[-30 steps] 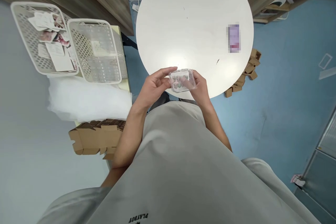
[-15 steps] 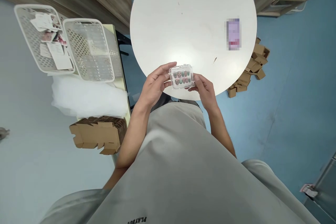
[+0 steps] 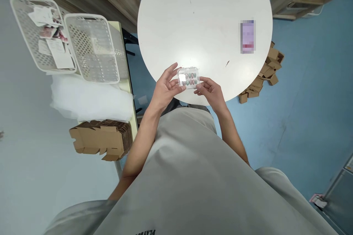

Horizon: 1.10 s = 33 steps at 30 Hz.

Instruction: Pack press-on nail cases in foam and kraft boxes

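Observation:
A small clear plastic case of press-on nails [image 3: 190, 78] is held between my two hands over the near edge of the round white table [image 3: 204, 3]. Pink and green nails lie in two rows inside, and a bright glare covers the case's left part. My left hand [image 3: 167, 89] grips the left side, thumb at the lower corner and forefinger raised along the upper one. The right side is pinched by my right hand [image 3: 211, 92], thumb at the lower right corner.
A pixelated purple rectangle [image 3: 248, 36] lies at the table's right. To the left, a side table bears two white baskets [image 3: 92, 16], one with cards and packets, white foam sheets [image 3: 91, 99] and folded cardboard boxes [image 3: 100, 137]. Small brown boxes [image 3: 266, 69] are piled beyond the table's right edge.
The case has shifted slightly left and tilted, with glare now on its left part. My left thumb has moved to the lower corner, and my right fingers have re-settled on the right side.

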Available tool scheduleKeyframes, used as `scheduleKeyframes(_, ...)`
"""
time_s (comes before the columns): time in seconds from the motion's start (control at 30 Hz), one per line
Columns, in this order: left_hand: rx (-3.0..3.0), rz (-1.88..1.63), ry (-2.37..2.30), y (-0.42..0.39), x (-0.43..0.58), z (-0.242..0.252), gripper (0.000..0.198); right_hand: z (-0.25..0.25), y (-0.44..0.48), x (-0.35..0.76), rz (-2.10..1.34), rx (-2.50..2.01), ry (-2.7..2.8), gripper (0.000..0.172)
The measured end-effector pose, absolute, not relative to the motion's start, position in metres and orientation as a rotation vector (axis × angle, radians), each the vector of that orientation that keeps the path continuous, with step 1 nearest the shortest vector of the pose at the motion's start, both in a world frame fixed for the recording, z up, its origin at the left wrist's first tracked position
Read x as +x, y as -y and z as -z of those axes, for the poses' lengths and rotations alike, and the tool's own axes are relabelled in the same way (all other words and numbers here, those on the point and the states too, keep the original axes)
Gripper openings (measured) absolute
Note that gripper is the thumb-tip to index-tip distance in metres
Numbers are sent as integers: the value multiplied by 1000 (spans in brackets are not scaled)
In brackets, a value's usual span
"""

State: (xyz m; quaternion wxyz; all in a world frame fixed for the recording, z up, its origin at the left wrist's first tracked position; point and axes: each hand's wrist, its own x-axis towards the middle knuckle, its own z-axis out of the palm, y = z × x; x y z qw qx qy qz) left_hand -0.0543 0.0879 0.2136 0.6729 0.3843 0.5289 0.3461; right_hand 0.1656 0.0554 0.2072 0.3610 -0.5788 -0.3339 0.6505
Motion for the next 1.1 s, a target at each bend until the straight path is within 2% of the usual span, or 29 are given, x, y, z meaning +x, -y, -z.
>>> scheduleKeyframes(0.13, 863, -825, -1231, -88, -65, -207, 97, -202, -61, 156, -1671, -1508, 870, 64)
scheduleKeyframes(0.33, 845, -857, -1277, -90, -86, -199, 98, -187, -70, 128, -1685, -1497, 856, 67)
scheduleKeyframes(0.47, 847, -859, -1326, -91, -105, -190, 97, -165, -80, 114, -1689, -1533, 815, 65)
scheduleKeyframes(0.6, 870, -826, -1370, -91, -125, -181, 86, -134, -98, 119, -1661, -1602, 710, 61)
scheduleKeyframes(0.8, 816, -704, -1436, -97, -131, -179, 72, -93, -137, 155, -1520, -1725, 480, 45)
scheduleKeyframes(0.97, 750, -712, -1451, -95, -109, -189, 71, -67, -166, 180, -1445, -1764, 424, 29)
scheduleKeyframes(1.1, 697, -730, -1466, -73, -101, -195, 67, -44, -175, 191, -1440, -1827, 370, 23)
